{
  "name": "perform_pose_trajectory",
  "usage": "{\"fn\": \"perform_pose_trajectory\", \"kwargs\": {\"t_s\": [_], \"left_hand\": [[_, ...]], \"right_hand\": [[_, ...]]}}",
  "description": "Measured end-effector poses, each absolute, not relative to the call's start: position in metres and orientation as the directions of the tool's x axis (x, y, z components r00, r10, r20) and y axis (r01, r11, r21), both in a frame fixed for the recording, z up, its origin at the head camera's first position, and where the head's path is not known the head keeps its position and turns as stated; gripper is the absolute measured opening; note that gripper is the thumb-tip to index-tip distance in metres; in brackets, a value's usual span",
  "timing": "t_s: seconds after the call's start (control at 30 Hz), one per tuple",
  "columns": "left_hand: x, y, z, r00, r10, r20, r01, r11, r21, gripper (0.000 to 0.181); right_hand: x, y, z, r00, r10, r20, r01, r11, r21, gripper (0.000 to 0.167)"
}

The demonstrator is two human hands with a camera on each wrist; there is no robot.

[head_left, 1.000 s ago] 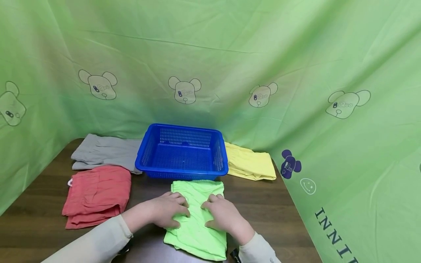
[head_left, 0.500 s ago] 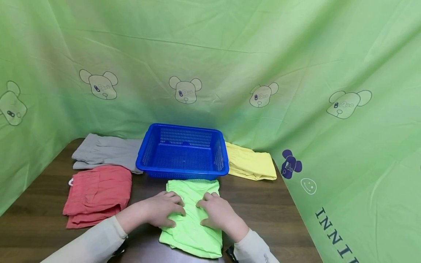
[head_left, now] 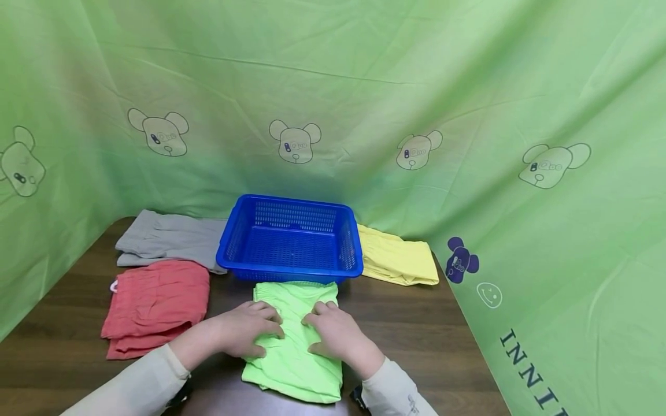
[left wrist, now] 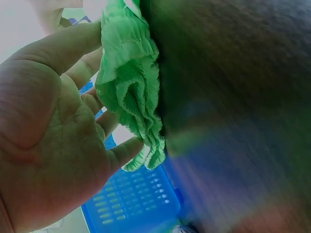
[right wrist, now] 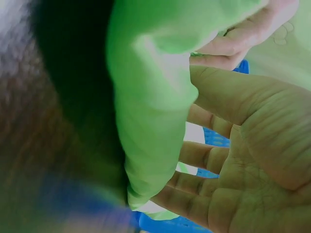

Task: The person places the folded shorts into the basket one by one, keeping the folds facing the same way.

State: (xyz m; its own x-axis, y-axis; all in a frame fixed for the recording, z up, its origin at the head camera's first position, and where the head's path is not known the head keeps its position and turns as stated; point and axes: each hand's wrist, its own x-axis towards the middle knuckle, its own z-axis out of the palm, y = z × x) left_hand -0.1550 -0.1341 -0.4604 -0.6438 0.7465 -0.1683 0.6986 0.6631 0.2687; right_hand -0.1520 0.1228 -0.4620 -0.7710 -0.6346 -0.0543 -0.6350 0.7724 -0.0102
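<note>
A folded lime-green garment (head_left: 293,370), which looks like pants, lies on the table just in front of the blue basket. In the left wrist view the garment (left wrist: 129,73) shows gathered, elastic-looking edges in layers. My left hand (head_left: 247,330) rests on its left side, fingers spread and slightly bent. My right hand (head_left: 340,336) lies on the right side in much the same way. Seen from the right wrist, the garment (right wrist: 150,111) has a smooth rounded fold beside the fingers (right wrist: 197,155). Neither hand pinches the cloth; fingertips touch its top.
The blue perforated basket (head_left: 291,271) stands behind the garment, with nothing inside. Folded red pants (head_left: 156,300) lie left, grey pants (head_left: 171,234) behind them. A folded yellow garment (head_left: 398,257) sits right of the basket. A green curtain (head_left: 333,69) encloses the wooden table (head_left: 416,341).
Both hands and the lime-green garment under them have slid left a little, staying flat on the table. The basket and the other folded clothes keep their places.
</note>
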Motion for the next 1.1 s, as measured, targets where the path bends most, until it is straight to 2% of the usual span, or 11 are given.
{"fn": "perform_pose_trajectory", "kwargs": {"t_s": [0.43,0.67,0.83,1.0,1.1], "left_hand": [[-0.151,-0.136,-0.462,-0.685,0.717,-0.133,0.65,0.683,0.333,0.037],[-0.151,-0.137,-0.468,-0.707,0.706,-0.032,0.646,0.664,0.377,0.03],[-0.147,-0.135,-0.472,-0.748,0.66,0.069,0.629,0.67,0.395,0.022],[-0.144,-0.13,-0.473,-0.78,0.616,0.112,0.601,0.687,0.41,0.019],[-0.141,-0.129,-0.473,-0.768,0.625,0.141,0.625,0.685,0.373,0.018]], "right_hand": [[-0.151,0.129,-0.465,-0.761,-0.648,-0.008,-0.648,0.761,-0.035,0.052],[-0.148,0.14,-0.466,-0.754,-0.656,0.024,-0.655,0.75,-0.089,0.05],[-0.151,0.146,-0.468,-0.76,-0.649,0.026,-0.642,0.745,-0.182,0.047],[-0.151,0.148,-0.467,-0.774,-0.631,0.047,-0.624,0.748,-0.227,0.042],[-0.15,0.149,-0.465,-0.781,-0.62,0.074,-0.617,0.749,-0.243,0.039]]}}
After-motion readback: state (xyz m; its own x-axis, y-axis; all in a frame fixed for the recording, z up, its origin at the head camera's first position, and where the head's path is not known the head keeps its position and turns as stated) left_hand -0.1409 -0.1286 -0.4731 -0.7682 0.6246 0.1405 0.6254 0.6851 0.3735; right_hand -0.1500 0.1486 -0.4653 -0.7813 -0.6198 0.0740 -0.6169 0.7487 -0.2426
